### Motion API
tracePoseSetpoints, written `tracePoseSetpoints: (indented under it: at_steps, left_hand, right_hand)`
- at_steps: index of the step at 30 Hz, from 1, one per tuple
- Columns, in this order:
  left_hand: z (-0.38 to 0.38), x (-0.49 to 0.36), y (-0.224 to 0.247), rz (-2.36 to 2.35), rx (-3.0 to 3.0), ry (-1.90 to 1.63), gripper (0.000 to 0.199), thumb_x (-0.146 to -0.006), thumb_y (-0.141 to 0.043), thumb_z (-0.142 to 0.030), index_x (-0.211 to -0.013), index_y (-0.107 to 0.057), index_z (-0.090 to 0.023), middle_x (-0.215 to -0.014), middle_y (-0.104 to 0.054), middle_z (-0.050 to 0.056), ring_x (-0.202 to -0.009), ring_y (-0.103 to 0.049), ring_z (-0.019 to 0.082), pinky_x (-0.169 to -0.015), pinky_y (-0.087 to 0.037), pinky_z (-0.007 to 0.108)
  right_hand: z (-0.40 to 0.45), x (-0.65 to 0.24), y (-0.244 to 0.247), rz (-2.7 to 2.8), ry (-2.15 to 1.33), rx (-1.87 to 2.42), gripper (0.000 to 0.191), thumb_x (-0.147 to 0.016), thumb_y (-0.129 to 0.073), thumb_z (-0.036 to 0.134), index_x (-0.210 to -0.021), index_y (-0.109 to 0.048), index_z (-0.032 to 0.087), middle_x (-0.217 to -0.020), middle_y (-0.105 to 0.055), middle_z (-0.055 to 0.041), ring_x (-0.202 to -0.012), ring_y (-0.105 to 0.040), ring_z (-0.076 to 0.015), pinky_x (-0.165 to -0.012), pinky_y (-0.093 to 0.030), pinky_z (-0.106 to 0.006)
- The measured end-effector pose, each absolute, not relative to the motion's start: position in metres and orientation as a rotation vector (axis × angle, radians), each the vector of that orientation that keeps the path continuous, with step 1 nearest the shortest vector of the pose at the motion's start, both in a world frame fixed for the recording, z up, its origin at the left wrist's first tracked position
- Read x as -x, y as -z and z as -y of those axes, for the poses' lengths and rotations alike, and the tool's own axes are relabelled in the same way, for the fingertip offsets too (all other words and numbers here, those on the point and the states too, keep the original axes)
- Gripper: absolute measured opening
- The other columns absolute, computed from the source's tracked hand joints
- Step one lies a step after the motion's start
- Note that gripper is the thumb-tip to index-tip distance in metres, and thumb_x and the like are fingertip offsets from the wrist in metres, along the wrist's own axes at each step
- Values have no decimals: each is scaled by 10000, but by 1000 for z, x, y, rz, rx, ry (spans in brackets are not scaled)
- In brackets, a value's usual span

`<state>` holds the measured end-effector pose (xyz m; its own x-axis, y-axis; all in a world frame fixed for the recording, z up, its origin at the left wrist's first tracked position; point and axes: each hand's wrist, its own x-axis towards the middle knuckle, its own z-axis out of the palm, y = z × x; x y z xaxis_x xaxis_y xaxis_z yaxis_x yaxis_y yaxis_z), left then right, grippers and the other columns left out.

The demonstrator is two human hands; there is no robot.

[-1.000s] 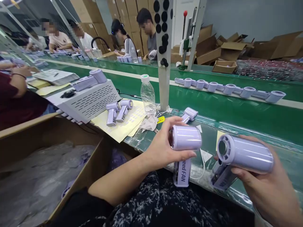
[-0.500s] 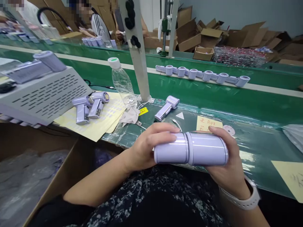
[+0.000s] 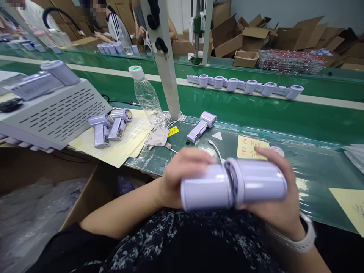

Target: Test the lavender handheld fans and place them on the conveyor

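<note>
My left hand (image 3: pixel 184 174) is closed around a lavender handheld fan (image 3: pixel 206 189) with a cylindrical head. In my right hand (image 3: pixel 275 204) is a second lavender handheld fan (image 3: pixel 260 180), its head end to end with the first. The two rims sit very close, slightly out of line; motion blur hides whether they touch. Both handles are hidden. On the bench past my hands lies another fan (image 3: pixel 202 127), beside a white cable (image 3: pixel 215 148) and a yellow note (image 3: pixel 251 147) with red handwriting.
Two fans (image 3: pixel 109 127) lie on yellow sticker sheets at left, near a slotted grey metal box (image 3: pixel 65 117). A plastic bottle (image 3: pixel 146 96) stands by a white post (image 3: pixel 166 76). A row of fans (image 3: pixel 241 85) lines the belt. Co-workers (image 3: pixel 119 26) are across the line.
Both fans have moved slightly down and apart. The heads were aligned rim to rim; now they are tilted against each other, with a dark gap showing between them.
</note>
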<state>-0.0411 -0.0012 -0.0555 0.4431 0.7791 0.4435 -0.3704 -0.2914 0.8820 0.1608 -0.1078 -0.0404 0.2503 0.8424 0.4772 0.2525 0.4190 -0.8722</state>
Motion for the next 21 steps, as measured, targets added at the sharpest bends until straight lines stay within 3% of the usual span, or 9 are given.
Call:
tracePoseSetpoints:
  at_steps: [2,5,8,12,15,18,21]
  left_hand:
    - [-3,28,58,-334,-1291,-1135,657,-593,-984,-505,-1112,-657,-269,-1060,-747,43,-943,-728,228,-869,-607,367]
    - [-9,8,65,-331,-863,-937,734,-735,-775,-768,-1180,-669,-194,-1172,-744,110,-1114,-712,282,-958,-591,380]
    - [-12,-6,72,-297,-533,-853,863,-760,-579,-915,-1188,-680,-172,-1320,-712,147,-1328,-611,368,-1109,-518,481]
    - [-13,-12,85,-193,-411,-724,986,-745,-471,-981,-1278,-670,-176,-1348,-707,167,-1351,-594,419,-1117,-495,564]
    - [-13,-11,95,-129,-397,-700,1048,-712,-479,-1001,-1333,-654,-176,-1377,-695,175,-1353,-596,426,-1130,-482,563]
    - [-14,-10,99,-127,-389,-730,1083,-685,-482,-1018,-1353,-648,-182,-1417,-677,165,-1388,-573,415,-1171,-450,548]
    - [-16,-6,99,-199,-368,-717,1145,-632,-456,-1056,-1360,-642,-192,-1447,-662,151,-1424,-540,420,-1198,-425,563]
  right_hand:
    - [96,-158,43,1033,-660,1195,670,-686,-956,534,-1270,-724,302,-1020,-776,-41,-727,-739,-227,-559,-629,-316]
    - [78,-154,46,844,-800,1245,548,-826,-839,556,-1256,-709,242,-880,-747,-28,-618,-674,-174,-474,-573,-257]
    - [67,-150,45,818,-872,1340,738,-852,-817,480,-1499,-555,240,-898,-751,-32,-598,-643,-163,-451,-560,-246]
    - [65,-138,37,918,-881,1417,955,-804,-850,479,-1609,-423,190,-934,-759,-78,-532,-617,-163,-403,-556,-275]
    - [67,-131,35,994,-698,1554,1030,-810,-841,528,-1658,-337,232,-882,-742,-64,-503,-612,-167,-411,-558,-291]
    - [69,-130,38,1120,-567,1609,951,-855,-801,547,-1654,-335,325,-930,-732,-70,-614,-671,-216,-481,-590,-330]
    - [71,-131,43,1199,-548,1562,877,-903,-746,560,-1646,-337,334,-1032,-732,-98,-690,-694,-246,-582,-627,-409]
